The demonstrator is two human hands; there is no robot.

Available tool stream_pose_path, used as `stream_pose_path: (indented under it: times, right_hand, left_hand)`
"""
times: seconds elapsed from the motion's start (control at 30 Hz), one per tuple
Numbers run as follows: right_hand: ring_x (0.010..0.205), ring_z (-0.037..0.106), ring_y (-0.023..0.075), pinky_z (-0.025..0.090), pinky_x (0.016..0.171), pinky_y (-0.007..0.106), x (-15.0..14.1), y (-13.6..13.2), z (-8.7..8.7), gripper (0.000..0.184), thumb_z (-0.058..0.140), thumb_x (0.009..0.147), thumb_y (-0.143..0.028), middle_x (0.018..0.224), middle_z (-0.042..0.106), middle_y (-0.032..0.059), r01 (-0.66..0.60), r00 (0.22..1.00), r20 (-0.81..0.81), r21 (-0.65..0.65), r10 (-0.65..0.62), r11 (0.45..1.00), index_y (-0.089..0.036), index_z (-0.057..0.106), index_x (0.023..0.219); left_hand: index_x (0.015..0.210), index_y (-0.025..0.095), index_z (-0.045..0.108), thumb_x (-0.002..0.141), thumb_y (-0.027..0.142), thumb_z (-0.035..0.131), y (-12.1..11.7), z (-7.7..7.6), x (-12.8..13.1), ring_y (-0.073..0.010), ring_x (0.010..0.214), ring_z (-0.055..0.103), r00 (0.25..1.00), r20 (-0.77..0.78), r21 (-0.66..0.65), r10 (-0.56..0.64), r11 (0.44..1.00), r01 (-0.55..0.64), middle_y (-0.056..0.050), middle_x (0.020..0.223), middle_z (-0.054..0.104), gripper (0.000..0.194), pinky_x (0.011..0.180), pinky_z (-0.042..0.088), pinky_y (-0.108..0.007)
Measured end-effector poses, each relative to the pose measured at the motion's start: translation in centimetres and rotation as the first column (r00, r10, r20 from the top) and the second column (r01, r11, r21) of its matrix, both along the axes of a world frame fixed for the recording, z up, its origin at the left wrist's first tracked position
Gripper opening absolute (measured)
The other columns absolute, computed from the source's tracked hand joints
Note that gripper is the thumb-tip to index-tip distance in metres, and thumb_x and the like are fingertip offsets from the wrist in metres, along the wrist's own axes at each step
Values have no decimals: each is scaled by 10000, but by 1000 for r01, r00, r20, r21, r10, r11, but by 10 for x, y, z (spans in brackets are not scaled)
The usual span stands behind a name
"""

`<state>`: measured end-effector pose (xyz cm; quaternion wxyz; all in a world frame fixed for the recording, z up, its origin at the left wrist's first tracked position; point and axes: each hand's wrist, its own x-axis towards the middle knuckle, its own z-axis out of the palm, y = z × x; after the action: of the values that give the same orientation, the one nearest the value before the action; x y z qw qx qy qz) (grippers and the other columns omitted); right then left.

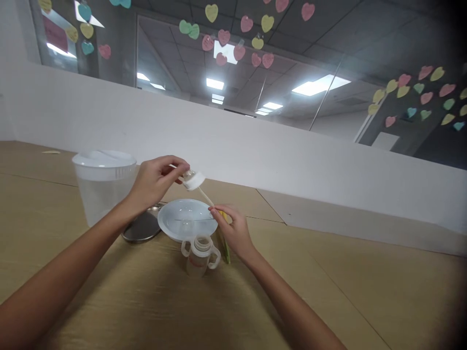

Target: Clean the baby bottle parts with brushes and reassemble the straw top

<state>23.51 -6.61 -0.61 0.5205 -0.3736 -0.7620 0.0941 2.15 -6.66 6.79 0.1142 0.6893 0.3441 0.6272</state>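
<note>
My left hand (155, 182) pinches a white screw collar (193, 181) with a clear teat at its near side. A thin pale stick (205, 196) runs through or behind the collar to my right hand (233, 231), whose fingers grip it near a yellow brush head (224, 216); I cannot tell exactly how the two join. Below my hands, a clear baby bottle (200, 255) with white handles stands uncapped on the table. A green-and-yellow strip (223, 245) sits just beyond it, partly hidden by my right hand.
A white shallow dish (187, 219) and a round steel lid (142, 227) lie just beyond my hands. A clear lidded plastic jug (104, 187) stands left of them on the light wooden table (346, 287). A white wall (219, 131) runs behind, with paper hearts on glass above.
</note>
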Motion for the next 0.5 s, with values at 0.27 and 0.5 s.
stream_pose_path:
  times: [0.27, 0.5]
  right_hand:
    - [807, 625, 176, 453, 738, 277, -4, 49, 24, 200, 539, 810, -261, 861, 715, 40, 149, 970, 222, -236, -96, 960, -171, 717, 814]
    - [615, 580, 138, 396, 560, 217, 0, 71, 3, 157, 595, 733, -200, 629, 678, 14, 138, 935, 354, -390, 9, 910, -140, 739, 717]
  left_hand:
    - [826, 175, 642, 785, 387, 542, 11, 7, -25, -139, 664, 643, 973, 69, 15, 220, 975, -221, -19, 812, 679, 238, 604, 555, -255]
    - [812, 195, 666, 802, 415, 526, 8, 1, -12, -147, 687, 634, 948, -187, 52, 256, 967, -250, -17, 808, 691, 260, 621, 515, -239]
